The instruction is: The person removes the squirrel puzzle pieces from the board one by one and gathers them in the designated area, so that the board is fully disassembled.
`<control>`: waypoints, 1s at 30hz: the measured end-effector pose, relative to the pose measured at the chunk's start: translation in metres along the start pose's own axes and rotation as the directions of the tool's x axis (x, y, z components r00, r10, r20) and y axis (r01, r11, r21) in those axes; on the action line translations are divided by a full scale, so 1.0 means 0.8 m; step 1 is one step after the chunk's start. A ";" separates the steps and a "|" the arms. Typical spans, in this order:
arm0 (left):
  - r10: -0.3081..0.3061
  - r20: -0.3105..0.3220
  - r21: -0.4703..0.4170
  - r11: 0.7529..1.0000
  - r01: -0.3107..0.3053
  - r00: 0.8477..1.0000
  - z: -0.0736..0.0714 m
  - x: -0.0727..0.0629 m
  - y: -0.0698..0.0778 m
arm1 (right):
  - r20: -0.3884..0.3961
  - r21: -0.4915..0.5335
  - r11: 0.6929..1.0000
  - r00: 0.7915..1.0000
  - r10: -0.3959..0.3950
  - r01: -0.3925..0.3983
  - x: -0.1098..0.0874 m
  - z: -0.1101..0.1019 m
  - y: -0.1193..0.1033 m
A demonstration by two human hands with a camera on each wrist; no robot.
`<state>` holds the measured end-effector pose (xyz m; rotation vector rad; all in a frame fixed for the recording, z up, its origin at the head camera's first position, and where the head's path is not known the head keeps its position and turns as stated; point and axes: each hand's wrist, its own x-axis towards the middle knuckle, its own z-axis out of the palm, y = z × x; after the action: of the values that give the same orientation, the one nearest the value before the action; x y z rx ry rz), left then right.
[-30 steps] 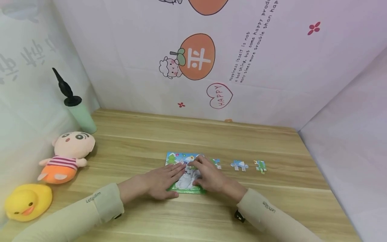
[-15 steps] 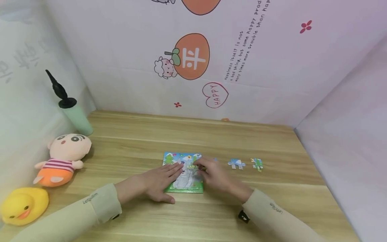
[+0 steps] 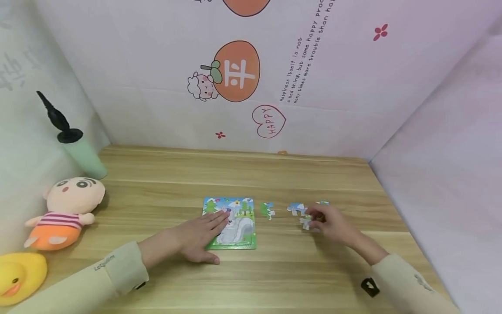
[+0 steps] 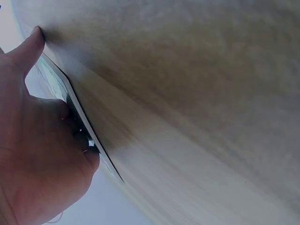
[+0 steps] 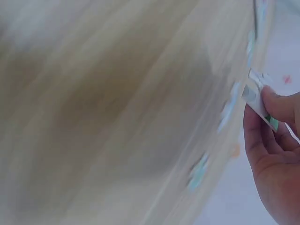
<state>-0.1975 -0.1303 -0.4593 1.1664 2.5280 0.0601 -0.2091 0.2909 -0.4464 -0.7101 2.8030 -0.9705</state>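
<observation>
A squirrel jigsaw board [image 3: 234, 233] with a blue and green border lies on the table in the head view. My left hand [image 3: 196, 239] rests over its left side, fingers straight and together, thumb spread onto the table. To the right of the board, my right hand [image 3: 335, 224] pinches a jigsaw piece [image 5: 257, 93] between thumb and fingers; in the right wrist view it is tilted and raised off the table. Loose jigsaw pieces lie beside the board: one with a green tree [image 3: 267, 210], a blue one [image 3: 296, 208], and one partly hidden behind the right hand [image 3: 333, 218].
At the left stand a yellow rubber duck [image 3: 21, 277], a plush doll [image 3: 66, 213] in orange shorts and a green hand pump [image 3: 84, 155] with a black top. A printed cloth [image 3: 321, 122] hangs along the table's back edge.
My right hand has moved from the board's right side out to the right, carrying a jigsaw piece toward the loose ones. My left hand stays on the board. The head view has shifted slightly.
</observation>
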 end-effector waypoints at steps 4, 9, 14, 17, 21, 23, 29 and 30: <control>0.006 0.000 0.013 1.000 -0.006 1.000 0.000 0.001 0.001 | 0.019 -0.012 0.999 0.999 0.045 -0.045 -0.022 -0.017 0.025; 0.002 0.006 0.011 1.000 -0.002 1.000 -0.001 0.002 0.002 | 0.056 -0.045 0.998 0.997 0.057 -0.054 -0.041 -0.027 0.047; -0.007 0.011 0.011 1.000 0.007 1.000 -0.002 0.000 0.002 | 0.032 -0.096 0.994 0.998 0.061 -0.058 -0.041 -0.025 0.057; -0.008 0.016 0.017 1.000 0.007 1.000 -0.002 -0.001 0.002 | 0.015 -0.134 0.990 0.998 0.054 -0.052 -0.038 -0.020 0.059; -0.008 0.017 0.019 1.000 0.008 1.000 -0.003 0.000 0.003 | 0.009 -0.166 0.985 0.998 0.059 -0.056 -0.036 -0.014 0.058; -0.013 0.016 0.020 1.000 0.012 1.000 -0.002 0.000 0.003 | 0.013 -0.175 0.983 0.998 0.062 -0.059 -0.036 -0.014 0.058; -0.029 0.016 0.018 0.999 0.029 0.999 -0.003 0.001 0.004 | 0.011 -0.223 0.974 0.999 0.047 -0.043 -0.033 -0.010 0.056; -0.031 0.015 0.019 0.999 0.031 0.999 -0.003 0.001 0.005 | 0.003 -0.237 0.971 0.999 0.044 -0.042 -0.032 -0.009 0.056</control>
<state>-0.1963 -0.1269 -0.4566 1.1303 2.5371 0.0198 -0.2057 0.3376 -0.4692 -0.6722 2.9438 -0.6302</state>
